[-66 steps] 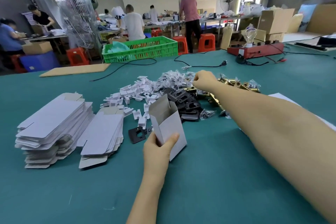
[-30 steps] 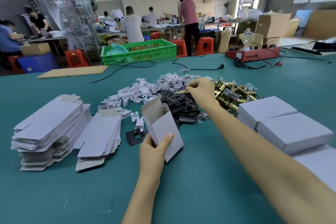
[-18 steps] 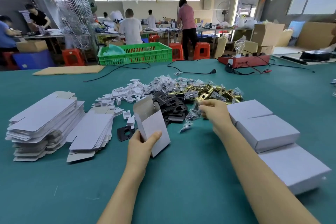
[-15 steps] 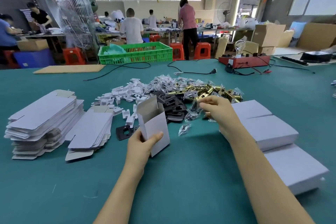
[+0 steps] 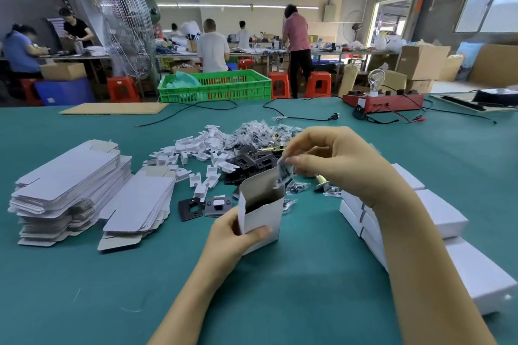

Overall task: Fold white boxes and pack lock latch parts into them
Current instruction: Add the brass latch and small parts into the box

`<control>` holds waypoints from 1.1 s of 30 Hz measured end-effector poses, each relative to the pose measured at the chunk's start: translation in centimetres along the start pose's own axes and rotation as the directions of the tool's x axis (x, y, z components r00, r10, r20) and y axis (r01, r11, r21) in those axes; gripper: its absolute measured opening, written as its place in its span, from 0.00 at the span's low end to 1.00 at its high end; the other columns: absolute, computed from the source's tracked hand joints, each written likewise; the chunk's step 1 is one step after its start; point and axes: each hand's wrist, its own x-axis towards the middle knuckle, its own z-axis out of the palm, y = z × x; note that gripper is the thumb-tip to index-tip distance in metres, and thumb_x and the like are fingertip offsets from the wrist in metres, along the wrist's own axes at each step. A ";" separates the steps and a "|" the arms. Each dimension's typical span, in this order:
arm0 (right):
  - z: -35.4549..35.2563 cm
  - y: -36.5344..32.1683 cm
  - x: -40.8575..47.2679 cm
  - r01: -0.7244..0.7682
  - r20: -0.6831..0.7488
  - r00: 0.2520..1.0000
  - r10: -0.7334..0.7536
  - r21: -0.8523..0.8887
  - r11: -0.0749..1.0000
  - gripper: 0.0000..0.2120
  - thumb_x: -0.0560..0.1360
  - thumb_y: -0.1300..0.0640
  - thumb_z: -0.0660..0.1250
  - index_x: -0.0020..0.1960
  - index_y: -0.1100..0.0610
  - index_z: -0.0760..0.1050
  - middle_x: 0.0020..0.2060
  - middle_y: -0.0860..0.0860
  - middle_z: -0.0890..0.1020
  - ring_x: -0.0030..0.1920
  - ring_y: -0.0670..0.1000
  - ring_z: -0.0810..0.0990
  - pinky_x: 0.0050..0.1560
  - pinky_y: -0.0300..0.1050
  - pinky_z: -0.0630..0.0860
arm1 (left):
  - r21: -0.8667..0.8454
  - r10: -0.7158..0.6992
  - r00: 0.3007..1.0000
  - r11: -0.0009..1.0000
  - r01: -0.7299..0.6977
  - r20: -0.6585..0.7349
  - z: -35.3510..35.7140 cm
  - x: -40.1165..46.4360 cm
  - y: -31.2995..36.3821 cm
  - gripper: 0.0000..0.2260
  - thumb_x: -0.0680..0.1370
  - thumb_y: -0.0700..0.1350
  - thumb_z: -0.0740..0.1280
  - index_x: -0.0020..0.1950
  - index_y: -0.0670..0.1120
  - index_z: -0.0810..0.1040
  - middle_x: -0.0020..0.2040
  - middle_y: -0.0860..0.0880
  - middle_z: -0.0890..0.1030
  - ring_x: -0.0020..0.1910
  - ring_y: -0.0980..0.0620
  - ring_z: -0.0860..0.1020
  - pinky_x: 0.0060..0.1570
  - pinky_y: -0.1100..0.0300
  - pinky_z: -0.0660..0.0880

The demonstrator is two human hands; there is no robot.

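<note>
Tabletop [image 5: 322, 274]: teal covering, wide, running far back to a green crate [image 5: 215, 87], a flat cardboard sheet [image 5: 112, 108], black cables and a red test unit [image 5: 384, 101] with a bulb.

Near left: two stacks of flat white box blanks [image 5: 70, 185].

Centre: scattered white card inserts [image 5: 196, 148], black latch plates [image 5: 246, 161], bagged screws and brass latch parts, heaped together.

Right: closed white boxes [image 5: 437, 218] in a row, partly behind the forearm.

Left hand [image 5: 232, 235]: grip closed around an upright open white box [image 5: 262, 218], top flap raised.

Right hand [image 5: 333, 159]: grip pinching a small clear bag [image 5: 284, 172] just above the box mouth; its contents hard to make out.

Room beyond: workers at benches, orange stools, cartons, a fan cage at far left.
</note>
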 end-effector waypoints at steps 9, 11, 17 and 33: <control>3.4 0.8 1.1 0.029 0.117 0.993 0.003 -0.264 0.964 0.07 0.74 0.62 0.70 0.41 0.50 0.77 0.38 0.48 0.83 0.38 0.43 0.80 0.42 0.39 0.77 | -0.024 0.014 0.999 1.000 -0.013 0.034 0.1 0.0 0.4 0.18 0.66 0.43 0.75 0.53 0.58 0.84 0.49 0.52 0.86 0.47 0.57 0.82 0.45 0.66 0.77; 4.1 1.0 1.3 0.032 0.112 0.994 0.001 -0.287 0.957 0.04 0.74 0.60 0.71 0.42 0.53 0.77 0.37 0.48 0.83 0.38 0.44 0.81 0.42 0.40 0.78 | -0.018 0.009 1.000 1.000 -0.008 0.027 0.1 -0.1 0.5 0.17 0.67 0.42 0.74 0.53 0.58 0.84 0.49 0.52 0.86 0.47 0.57 0.82 0.45 0.65 0.77; 4.5 1.5 1.6 0.045 0.169 0.985 0.016 -0.355 0.934 0.01 0.75 0.59 0.70 0.44 0.55 0.80 0.34 0.44 0.81 0.35 0.38 0.79 0.37 0.28 0.72 | -0.044 -0.008 1.000 0.999 0.009 0.016 0.1 -0.1 0.6 0.16 0.67 0.42 0.74 0.51 0.58 0.84 0.46 0.53 0.86 0.44 0.58 0.82 0.42 0.68 0.76; 6.9 2.0 2.1 0.095 0.122 0.992 -0.037 -0.522 0.848 0.04 0.74 0.60 0.68 0.45 0.57 0.82 0.38 0.52 0.82 0.41 0.52 0.78 0.44 0.51 0.76 | -0.001 -0.021 1.000 1.000 0.021 -0.001 -0.2 0.0 0.2 0.13 0.67 0.45 0.73 0.49 0.59 0.83 0.48 0.48 0.85 0.46 0.54 0.82 0.46 0.62 0.77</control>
